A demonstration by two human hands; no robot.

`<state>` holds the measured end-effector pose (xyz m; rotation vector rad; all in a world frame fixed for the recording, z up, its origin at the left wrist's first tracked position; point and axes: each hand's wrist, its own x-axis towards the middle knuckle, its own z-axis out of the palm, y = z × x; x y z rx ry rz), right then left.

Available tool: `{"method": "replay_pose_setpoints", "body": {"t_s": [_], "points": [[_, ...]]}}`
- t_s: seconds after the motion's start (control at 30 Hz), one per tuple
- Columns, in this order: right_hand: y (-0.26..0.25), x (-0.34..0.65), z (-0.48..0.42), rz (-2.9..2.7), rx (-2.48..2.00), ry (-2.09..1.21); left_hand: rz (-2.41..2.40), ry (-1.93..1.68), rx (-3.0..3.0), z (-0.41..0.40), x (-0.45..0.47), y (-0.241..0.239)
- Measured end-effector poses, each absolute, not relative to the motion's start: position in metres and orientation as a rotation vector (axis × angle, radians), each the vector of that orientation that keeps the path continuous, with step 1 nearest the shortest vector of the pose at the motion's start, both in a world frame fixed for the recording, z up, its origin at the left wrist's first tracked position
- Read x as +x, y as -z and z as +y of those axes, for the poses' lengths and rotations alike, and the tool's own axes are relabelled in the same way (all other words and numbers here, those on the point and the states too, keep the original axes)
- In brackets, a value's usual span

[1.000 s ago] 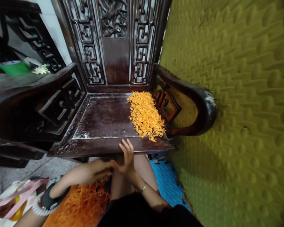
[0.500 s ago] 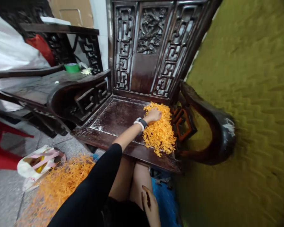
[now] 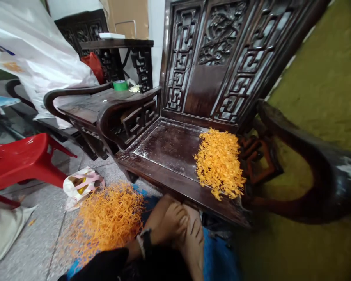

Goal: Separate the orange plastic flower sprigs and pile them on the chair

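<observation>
The left hand (image 3: pixel 171 224), with a watch and bead band at the wrist, lies low in the view at about 6 o'clock, resting over the person's knee just under the front edge of the carved wooden chair (image 3: pixel 204 78). Its fingers are curled loosely; whether its grip holds anything cannot be told. The right hand (image 3: pixel 194 238) lies just beside it at its 4 o'clock, fingers stretched along the leg; its grip looks slack, with nothing visible in it.

The heap of orange strands on the seat (image 3: pixel 219 162) sits toward the seat's right side, at about 1 o'clock from the hands. It reaches almost to the seat's front edge and lies just beside the right armrest (image 3: pixel 304 156). The left half of the seat, at 12 o'clock from the hands, is bare dark wood with pale dust along its inset border.

A second, looser pile of orange strands on the floor (image 3: pixel 105 218) spreads at 9 o'clock from the hands, touching a small bag with pink handles (image 3: pixel 82 185). Further out at 9 to 10 o'clock stands a red plastic stool (image 3: pixel 23 160), with grey floor between it and the pile. A blue mat (image 3: pixel 219 257) shows at 4 o'clock.

At 11 o'clock a green tape roll (image 3: pixel 120 85) rests on a neighbouring dark seat. A large white sack (image 3: pixel 35 50) at 10 o'clock bears print too blurred to read. The olive padded wall (image 3: pixel 324 78) closes the right side.
</observation>
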<state>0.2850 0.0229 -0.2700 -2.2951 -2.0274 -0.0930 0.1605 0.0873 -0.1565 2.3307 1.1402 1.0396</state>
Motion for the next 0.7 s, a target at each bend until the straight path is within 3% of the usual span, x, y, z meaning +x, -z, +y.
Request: {"method": "replay_pose_setpoints", "body": {"t_s": [0.07,0.2,0.37,0.7], "points": [[0.258,0.277,0.028,-1.993,-2.406,0.06,1.24,-0.928,2.336,0.058,0.148,0.206],[0.242,0.28,0.04,-1.952,-2.499,-0.216,1.745,-0.296,2.363,0.062,0.145,0.261],[0.241,0.302,0.052,-1.956,-2.458,-0.547,1.934,-0.184,2.252,0.097,0.161,0.263],[0.249,0.297,0.06,-1.829,-2.411,-0.319,1.907,-0.154,2.197,0.104,0.16,0.257]]}}
